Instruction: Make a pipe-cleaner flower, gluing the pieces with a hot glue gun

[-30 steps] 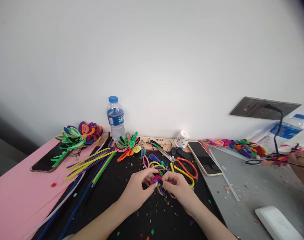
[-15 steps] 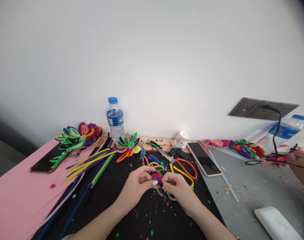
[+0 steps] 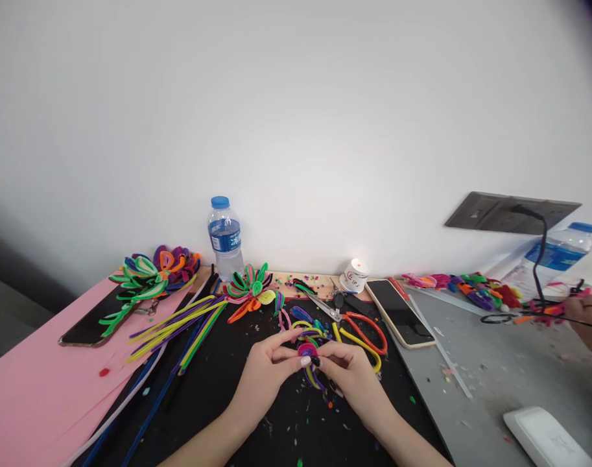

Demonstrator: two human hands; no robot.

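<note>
A white wall [image 3: 296,117] fills the top of the view, and below it the tabletop splits three ways: pink sheet [image 3: 28,395] on the left, black mat [image 3: 218,383] in the middle, grey surface [image 3: 495,370] on the right. On the pink sheet lies a dark phone [image 3: 89,324], partly under a green and purple pipe-cleaner flower [image 3: 152,269]. A second phone [image 3: 400,312] lies face up at the mat's right edge. A water bottle [image 3: 224,237] stands upright against the wall, another bottle [image 3: 558,256] sits far right. Loose pipe-cleaner stems [image 3: 179,324] fan across the mat's left side. A pink and green flower [image 3: 251,288] lies just behind the hands, orange-handled scissors [image 3: 364,327] just to their right, a small white spool [image 3: 354,275] near the wall.

Now centre stage: left hand [image 3: 264,376] and right hand [image 3: 351,376] meet over the mat, fingertips pinched on a small magenta and purple pipe-cleaner coil [image 3: 306,350] held between them, just above the mat. Both hands are closed around it, with yellow and purple tails hanging below. At the far right edge, another person's hand [image 3: 587,318] touches a dark cable [image 3: 539,259].
</note>
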